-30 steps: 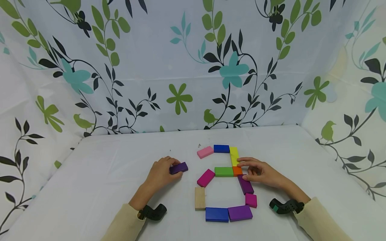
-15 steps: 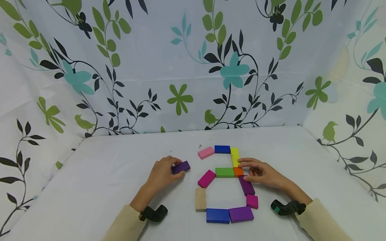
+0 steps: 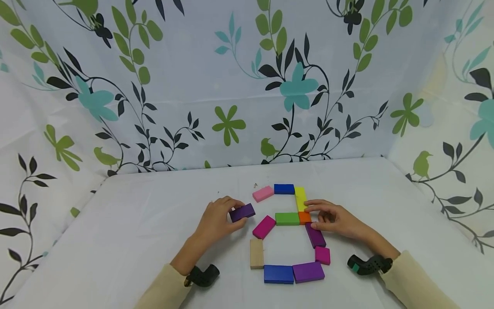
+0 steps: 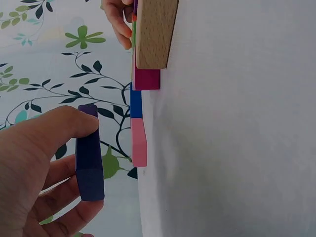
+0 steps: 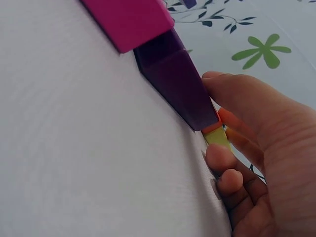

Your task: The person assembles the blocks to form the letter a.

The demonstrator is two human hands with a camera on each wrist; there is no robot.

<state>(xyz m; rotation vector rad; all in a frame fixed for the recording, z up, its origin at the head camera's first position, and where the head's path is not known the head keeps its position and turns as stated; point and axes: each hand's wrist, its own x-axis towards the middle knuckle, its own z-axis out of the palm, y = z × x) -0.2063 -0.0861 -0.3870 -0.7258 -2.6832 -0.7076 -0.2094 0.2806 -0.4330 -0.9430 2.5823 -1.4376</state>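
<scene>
My left hand point(image 3: 219, 219) pinches a dark purple wooden block point(image 3: 242, 212) between thumb and fingers. In the left wrist view this purple block point(image 4: 90, 158) shows raised above the table, with the thumb on its upper end. To its right, blocks lie in an outline: a pink block point(image 3: 263, 194), a blue block, a yellow block point(image 3: 300, 198), an orange block point(image 3: 304, 217), a green block point(image 3: 287, 219) and a magenta block point(image 3: 264, 227). My right hand point(image 3: 335, 219) rests beside the outline, fingertips at the yellow block, thumb at the end of a lying purple block point(image 3: 316, 236).
The outline's lower part has a plain wood block point(image 3: 256, 254), a wide blue block point(image 3: 278, 274), a violet block point(image 3: 308, 272) and a small magenta block point(image 3: 322, 255). A white cloth point(image 3: 127, 240) covers the table. Behind hangs a leaf-patterned curtain point(image 3: 173, 86).
My left hand has moved right with the purple block, closer to the pink and magenta blocks. My right hand has stayed in place beside the outline.
</scene>
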